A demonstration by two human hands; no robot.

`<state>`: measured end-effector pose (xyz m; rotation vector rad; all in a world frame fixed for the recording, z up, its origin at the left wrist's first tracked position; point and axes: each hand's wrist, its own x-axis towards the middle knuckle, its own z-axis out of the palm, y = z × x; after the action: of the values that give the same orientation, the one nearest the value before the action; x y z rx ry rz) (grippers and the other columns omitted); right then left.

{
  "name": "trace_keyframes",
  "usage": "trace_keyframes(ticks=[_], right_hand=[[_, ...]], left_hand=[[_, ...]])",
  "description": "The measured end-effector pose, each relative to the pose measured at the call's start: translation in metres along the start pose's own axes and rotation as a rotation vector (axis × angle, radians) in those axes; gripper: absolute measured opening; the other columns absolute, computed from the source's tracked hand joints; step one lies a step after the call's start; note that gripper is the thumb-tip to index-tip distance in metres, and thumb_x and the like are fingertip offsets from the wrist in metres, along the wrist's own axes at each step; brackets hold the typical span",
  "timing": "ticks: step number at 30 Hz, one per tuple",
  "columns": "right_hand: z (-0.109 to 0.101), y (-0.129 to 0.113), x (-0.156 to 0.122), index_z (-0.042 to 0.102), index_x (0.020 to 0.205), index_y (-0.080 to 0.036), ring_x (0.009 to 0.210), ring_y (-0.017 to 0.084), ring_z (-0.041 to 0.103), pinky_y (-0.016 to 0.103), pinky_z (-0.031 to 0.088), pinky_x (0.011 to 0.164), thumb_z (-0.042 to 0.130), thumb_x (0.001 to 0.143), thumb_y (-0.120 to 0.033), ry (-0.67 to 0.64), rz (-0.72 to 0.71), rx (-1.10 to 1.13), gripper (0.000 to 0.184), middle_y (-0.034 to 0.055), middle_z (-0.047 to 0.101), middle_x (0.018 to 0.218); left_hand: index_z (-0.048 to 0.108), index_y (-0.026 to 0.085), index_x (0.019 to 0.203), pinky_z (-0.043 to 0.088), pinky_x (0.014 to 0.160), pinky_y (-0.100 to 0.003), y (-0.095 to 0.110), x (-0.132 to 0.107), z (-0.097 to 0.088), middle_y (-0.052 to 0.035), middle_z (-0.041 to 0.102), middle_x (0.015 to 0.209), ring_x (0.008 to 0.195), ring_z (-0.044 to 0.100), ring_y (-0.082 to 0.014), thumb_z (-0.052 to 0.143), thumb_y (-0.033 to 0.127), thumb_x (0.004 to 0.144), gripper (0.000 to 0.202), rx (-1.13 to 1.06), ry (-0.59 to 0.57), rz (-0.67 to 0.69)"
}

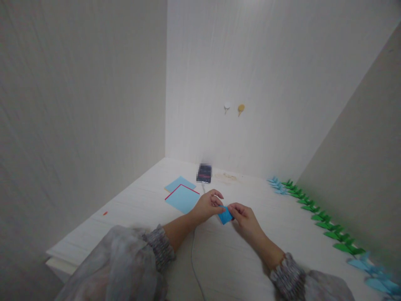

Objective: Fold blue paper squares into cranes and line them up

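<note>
A small folded piece of blue paper (225, 216) is held between my two hands, above the white table. My left hand (209, 205) pinches its upper left edge with thumb and fingers, and a ring shows on one finger. At its right corner, my right hand (244, 214) grips the paper between thumb and forefinger. To the left of my left hand lie light blue paper sheets (182, 198), with a red edge showing along the nearer one. Another light blue sheet (181, 182) lies just behind it.
A phone (204, 173) with a blurred screen stands near the back wall, and a white cable (193, 255) runs from it toward me. Folded green paper birds (319, 218) line the right side, with light blue ones (275, 185) at the far end. A small orange scrap (105, 213) lies left.
</note>
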<state>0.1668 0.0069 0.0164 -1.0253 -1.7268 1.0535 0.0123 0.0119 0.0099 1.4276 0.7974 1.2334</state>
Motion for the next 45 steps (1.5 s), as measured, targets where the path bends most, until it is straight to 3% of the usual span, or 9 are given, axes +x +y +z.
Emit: trace_keyframes(ticks=[7, 12, 18, 24, 30, 36, 45], right_hand=[[0.003, 0.003, -0.001, 0.054, 0.064, -0.015, 0.047, 0.009, 0.04, 0.02, 0.031, 0.045, 0.049, 0.07, -0.032, -0.024, -0.022, -0.057, 0.019, -0.0029, 0.047, 0.05], [0.003, 0.006, -0.001, 0.053, 0.059, -0.014, 0.046, 0.009, 0.04, 0.02, 0.031, 0.045, 0.048, 0.07, -0.032, -0.011, -0.04, -0.118, 0.021, -0.0021, 0.047, 0.048], [0.006, -0.001, -0.001, 0.049, 0.059, -0.014, 0.045, 0.008, 0.038, 0.02, 0.03, 0.043, 0.048, 0.07, -0.032, -0.002, -0.045, -0.066, 0.022, -0.0032, 0.043, 0.047], [0.009, 0.0, -0.002, 0.048, 0.06, -0.015, 0.048, 0.008, 0.038, 0.019, 0.03, 0.044, 0.048, 0.072, -0.031, -0.041, -0.067, -0.098, 0.02, -0.0035, 0.044, 0.05], [0.011, 0.0, -0.003, 0.048, 0.059, -0.016, 0.047, 0.008, 0.037, 0.02, 0.029, 0.045, 0.051, 0.07, -0.034, -0.03, -0.008, 0.117, 0.021, -0.0045, 0.042, 0.049], [0.006, -0.004, -0.002, 0.053, 0.061, -0.014, 0.048, 0.009, 0.043, 0.021, 0.034, 0.05, 0.056, 0.067, -0.034, -0.014, 0.05, 0.308, 0.02, -0.0024, 0.049, 0.051], [0.005, -0.007, -0.002, 0.056, 0.06, -0.014, 0.048, 0.01, 0.046, 0.022, 0.036, 0.051, 0.057, 0.066, -0.036, 0.035, 0.075, 0.304, 0.023, -0.0015, 0.053, 0.051]], left_hand=[[0.039, 0.017, 0.083, 0.031, 0.044, -0.016, 0.008, -0.003, 0.002, 0.0044, 0.054, 0.056, 0.045, 0.046, -0.0052, 0.065, 0.016, 0.052, 0.041, -0.017, -0.035, 0.014], [0.039, 0.017, 0.082, 0.031, 0.046, -0.016, 0.01, -0.004, 0.002, 0.0049, 0.054, 0.056, 0.046, 0.046, -0.0055, 0.063, 0.012, 0.052, 0.039, -0.049, -0.095, 0.0], [0.04, 0.016, 0.081, 0.034, 0.052, -0.019, 0.009, -0.003, 0.003, 0.0044, 0.054, 0.056, 0.05, 0.048, -0.0066, 0.06, 0.009, 0.054, 0.034, -0.227, -0.055, -0.016], [0.039, 0.016, 0.082, 0.031, 0.049, -0.018, 0.005, -0.003, 0.001, 0.0045, 0.053, 0.054, 0.046, 0.046, -0.0059, 0.059, 0.011, 0.057, 0.033, -0.183, -0.077, -0.04], [0.036, 0.017, 0.086, 0.033, 0.051, -0.019, 0.011, -0.005, 0.002, 0.0045, 0.054, 0.056, 0.048, 0.047, -0.0063, 0.061, 0.013, 0.056, 0.039, -0.168, -0.026, -0.015], [0.034, 0.017, 0.086, 0.036, 0.054, -0.02, 0.011, -0.003, 0.001, 0.003, 0.056, 0.059, 0.051, 0.049, -0.0068, 0.061, 0.013, 0.057, 0.04, -0.207, 0.015, 0.012], [0.032, 0.018, 0.082, 0.036, 0.055, -0.021, 0.009, -0.002, 0.002, 0.0035, 0.056, 0.059, 0.052, 0.05, -0.0073, 0.062, 0.015, 0.057, 0.038, -0.202, 0.031, 0.037]])
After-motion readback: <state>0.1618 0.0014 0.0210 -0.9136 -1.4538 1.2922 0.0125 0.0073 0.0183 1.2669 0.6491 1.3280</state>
